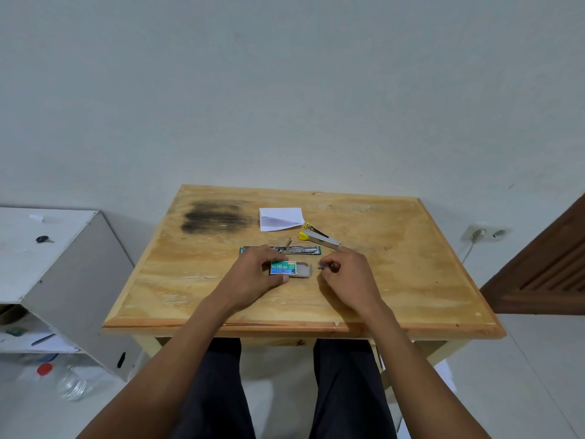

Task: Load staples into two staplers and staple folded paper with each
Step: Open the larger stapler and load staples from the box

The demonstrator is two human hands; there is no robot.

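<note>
Presumably the step in hand is taking staples from the box for loading, and it wants a light touch: the left hand [253,274] should keep the staple box [283,268] pinned flat on the worktop [395,280], while the strip is carried level and unbent so it does not snap into short pieces. That left hand has its fingers curled over the far side of the box and its thumb on the near side. The grey inner tray [304,270] stands slid out to the right. The right hand [346,274] pinches a short staple strip [323,266] between thumb and forefinger, its other fingers loosely curled; the strip sits just beside the open end of the tray. Just behind both hands lies the green stapler [300,249], opened out flat, a likely first home for the strip. The yellow stapler [319,237] lies near it, beyond the right hand, and the folded paper [280,218] lies farther back.
</note>
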